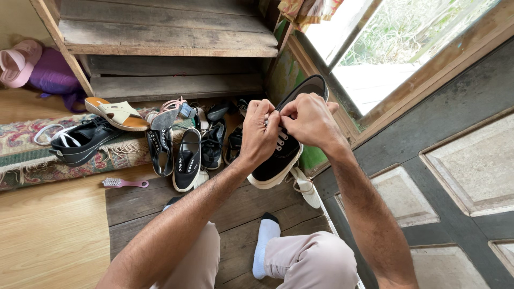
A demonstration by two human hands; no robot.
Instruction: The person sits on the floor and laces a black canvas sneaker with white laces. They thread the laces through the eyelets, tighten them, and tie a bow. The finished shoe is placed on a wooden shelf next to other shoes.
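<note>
Both grips pinch the white lace at the eyelets of a black sneaker (281, 150) held up mid-frame: left hand (261, 134) and right hand (309, 120) touching above it. Lacing seems underway; next likely calls for threading another eyelet.

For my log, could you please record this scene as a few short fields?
held: black sneaker, toe down, white sole
left hand: pinching the white lace
right hand: pinching the lace too
floor: laceless black shoe, pink brush, tan sandal
person: seated, white sock
</note>
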